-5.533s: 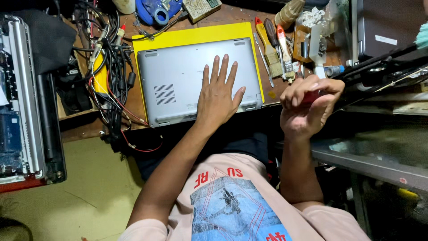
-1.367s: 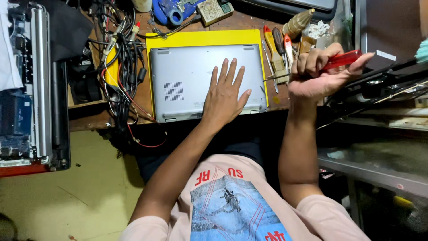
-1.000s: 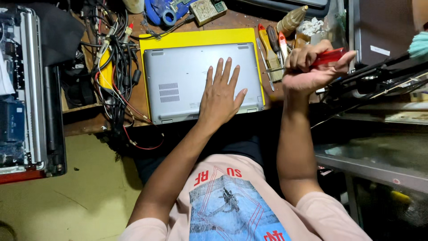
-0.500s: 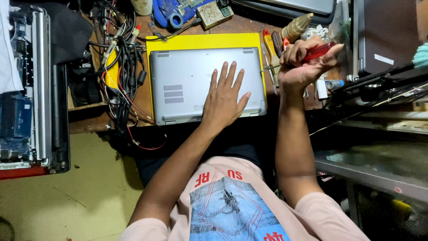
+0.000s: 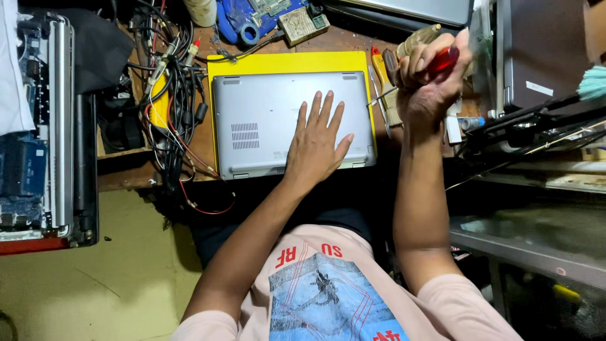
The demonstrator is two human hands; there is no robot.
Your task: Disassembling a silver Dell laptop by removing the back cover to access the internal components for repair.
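A wooden bench [image 5: 202, 151] fills the top of the frame. On it, in the top middle, lies a flat yellow mat [image 5: 290, 63], likely there to keep things from getting scratched. A grey laptop [image 5: 265, 120] rests on the mat, shut and bottom side up, so its smooth metal base and small vent slots show. The left hand [image 5: 315, 142] lies flat on the laptop near its right edge, fingers spread apart, and seems to hold it steady. At the upper right, the right hand [image 5: 426, 85] is raised above the bench, fingers clamped tight around a red-handled screwdriver [image 5: 442, 60] with a shiny, round handle. More thin tools [image 5: 379, 76] lie just right of the mat. A messy bunch of black and red wires [image 5: 170, 107] sits at the upper left.
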